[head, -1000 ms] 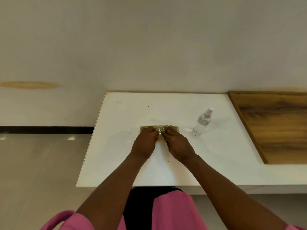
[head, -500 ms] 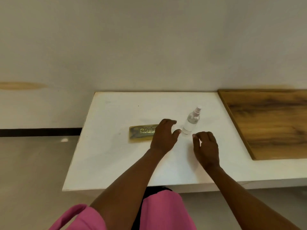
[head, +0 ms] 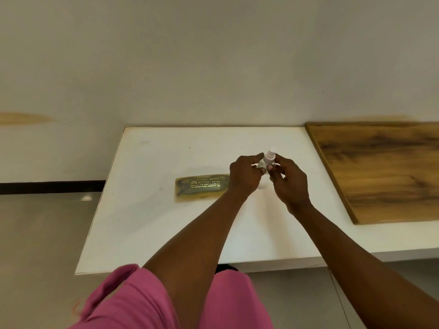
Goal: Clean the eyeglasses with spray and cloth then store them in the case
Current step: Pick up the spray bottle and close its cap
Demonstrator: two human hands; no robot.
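A small clear spray bottle [head: 269, 160] with a white nozzle stands on the white table [head: 166, 233]. My left hand [head: 244, 176] wraps around its left side and my right hand [head: 288, 181] pinches it just below the nozzle. To the left of my hands lies a flat olive-gold eyeglass case [head: 202, 187] with gold lettering, closed, its right end hidden behind my left hand. No eyeglasses or cloth show.
A wooden board [head: 384, 169] covers the right part of the table. The table's back edge meets a pale wall. Grey floor lies beyond the left edge. My pink clothing fills the bottom of the view.
Both hands left the case and moved right to the spray bottle. They now grip it from both sides. The case stays where it was.
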